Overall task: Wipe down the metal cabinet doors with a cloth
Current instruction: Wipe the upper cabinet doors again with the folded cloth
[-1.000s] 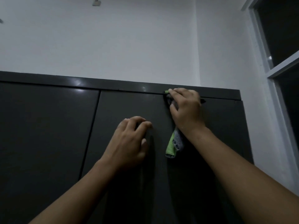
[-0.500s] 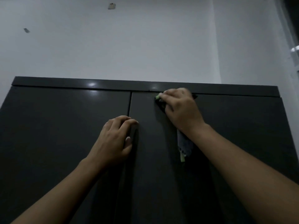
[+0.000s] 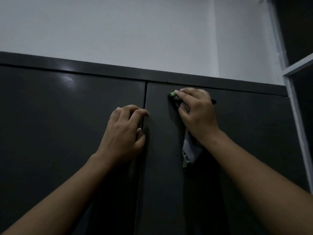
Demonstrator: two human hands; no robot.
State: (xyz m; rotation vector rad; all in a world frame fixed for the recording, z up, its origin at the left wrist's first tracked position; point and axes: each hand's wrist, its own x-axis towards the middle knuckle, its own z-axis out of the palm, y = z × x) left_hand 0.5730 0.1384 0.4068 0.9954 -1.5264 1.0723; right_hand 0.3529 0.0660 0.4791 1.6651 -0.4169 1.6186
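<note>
A dark grey metal cabinet fills the lower view, with a left door (image 3: 67, 133) and a right door (image 3: 254, 141) meeting at a vertical seam. My right hand (image 3: 196, 112) presses a grey and green cloth (image 3: 190, 150) flat against the upper part of the right door; one end of the cloth hangs below my wrist and a green corner peeks out past my fingertips. My left hand (image 3: 125, 129) rests on the seam with its fingers curled over the edge of the left door, holding nothing loose.
The cabinet's top rail (image 3: 101, 69) runs just above the doors, with a white wall (image 3: 118, 31) behind. A white window frame (image 3: 294, 107) with dark panes stands close at the right edge of the cabinet.
My right hand and the cloth have slid a little down from the top rail and toward the seam. The camera view has swung right. My left hand stays at the seam.
</note>
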